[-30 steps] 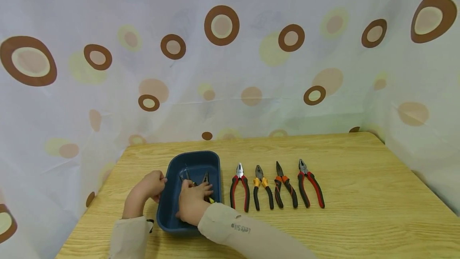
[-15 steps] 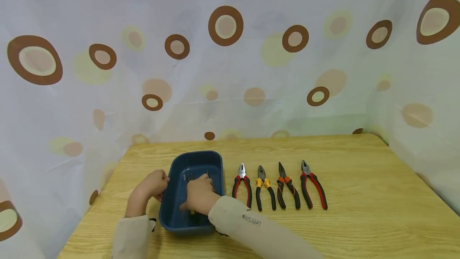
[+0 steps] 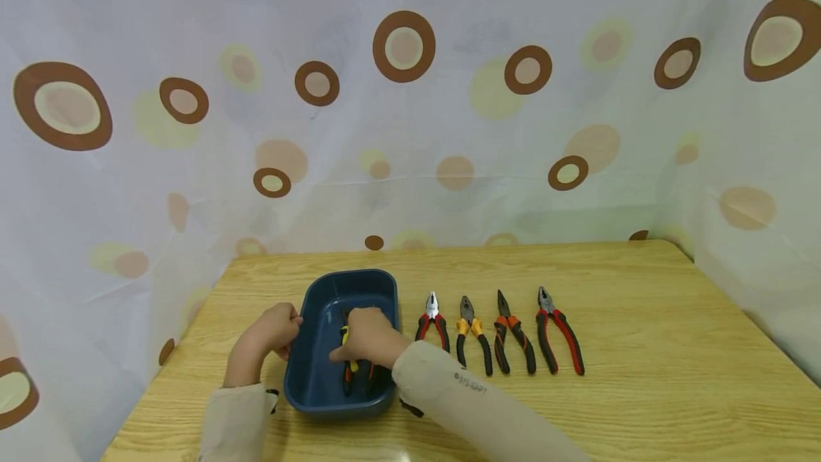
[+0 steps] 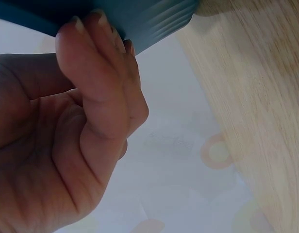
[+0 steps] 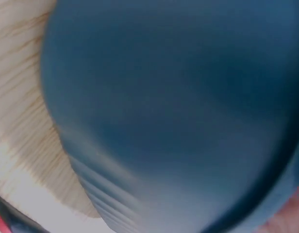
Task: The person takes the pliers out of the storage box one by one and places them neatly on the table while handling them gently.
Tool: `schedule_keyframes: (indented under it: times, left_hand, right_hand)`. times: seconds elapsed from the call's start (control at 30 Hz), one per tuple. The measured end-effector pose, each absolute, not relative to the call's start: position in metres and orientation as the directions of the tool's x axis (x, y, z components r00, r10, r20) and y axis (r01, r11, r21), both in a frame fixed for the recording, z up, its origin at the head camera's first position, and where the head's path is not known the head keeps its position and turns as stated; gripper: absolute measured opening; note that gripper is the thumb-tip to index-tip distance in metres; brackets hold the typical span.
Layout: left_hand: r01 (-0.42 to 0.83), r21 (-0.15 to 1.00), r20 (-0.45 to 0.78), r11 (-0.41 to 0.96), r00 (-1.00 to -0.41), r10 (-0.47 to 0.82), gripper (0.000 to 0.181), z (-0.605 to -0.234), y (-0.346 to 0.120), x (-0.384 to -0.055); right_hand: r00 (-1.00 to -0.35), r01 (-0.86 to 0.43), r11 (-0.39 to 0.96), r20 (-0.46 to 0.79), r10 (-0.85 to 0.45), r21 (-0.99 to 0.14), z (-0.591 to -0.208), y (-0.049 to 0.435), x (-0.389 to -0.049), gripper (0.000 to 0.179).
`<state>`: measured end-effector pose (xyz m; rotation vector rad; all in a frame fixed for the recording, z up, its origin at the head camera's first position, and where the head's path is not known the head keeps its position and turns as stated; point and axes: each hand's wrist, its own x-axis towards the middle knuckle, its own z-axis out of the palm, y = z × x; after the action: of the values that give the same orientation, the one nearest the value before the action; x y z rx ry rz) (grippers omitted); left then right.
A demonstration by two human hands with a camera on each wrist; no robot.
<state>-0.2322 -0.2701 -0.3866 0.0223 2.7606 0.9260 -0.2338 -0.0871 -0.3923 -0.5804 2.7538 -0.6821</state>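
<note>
My left hand is at the left rim of a dark blue plastic bin. Its fingers are bent, with the fingertips against the bin's outer wall in the left wrist view. Inside the bin, my right hand reaches down over pliers with yellow, black and red on the handles. The thumb stretches left across these pliers, while the other fingers are hidden behind the back of the hand, so I cannot tell whether they grip. Another dark handle shows just below the hand.
Several pliers lie in a row right of the bin: red-and-black pliers, yellow-and-black pliers, orange-and-black long-nose pliers and larger red-and-black pliers. They rest on a wood-grain table, backed by a patterned curtain.
My right hand has shifted right inside the bin, uncovering yellow and black pliers handles on its left. The left hand stays at the rim. The view has shifted slightly.
</note>
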Motion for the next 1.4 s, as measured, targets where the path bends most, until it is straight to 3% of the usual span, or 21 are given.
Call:
schedule_keyframes:
  times: [0.47,0.63,0.77,1.17,1.4]
  left_hand:
    - [-0.051,0.598,-0.206,0.800,-0.974,0.092,0.018,-0.387,-0.271,-0.233]
    - [-0.055,0.594,-0.209,0.803,-0.974,0.088,0.017,-0.385,-0.270,-0.234]
    - [-0.057,0.593,-0.215,0.803,-0.973,0.090,0.017,-0.385,-0.269,-0.234]
    - [-0.062,0.603,-0.217,0.795,-0.972,0.089,0.018,-0.386,-0.269,-0.232]
    - [-0.056,0.598,-0.217,0.799,-0.972,0.094,0.018,-0.386,-0.270,-0.232]
  right_hand:
    - [-0.919,-0.278,0.719,-0.041,-0.392,-0.637,-0.381,-0.066,-0.227,0.040]
    - [-0.914,-0.325,0.695,0.023,-0.406,-0.641,-0.372,-0.051,-0.225,0.040]
    - [-0.926,-0.292,0.687,0.015,-0.378,-0.666,-0.368,-0.040,-0.221,0.038]
    - [-0.958,-0.241,0.761,0.020,-0.287,-0.603,-0.365,-0.014,-0.214,0.063]
    - [-0.972,-0.191,0.743,0.017,-0.235,-0.642,-0.370,-0.001,-0.213,0.052]
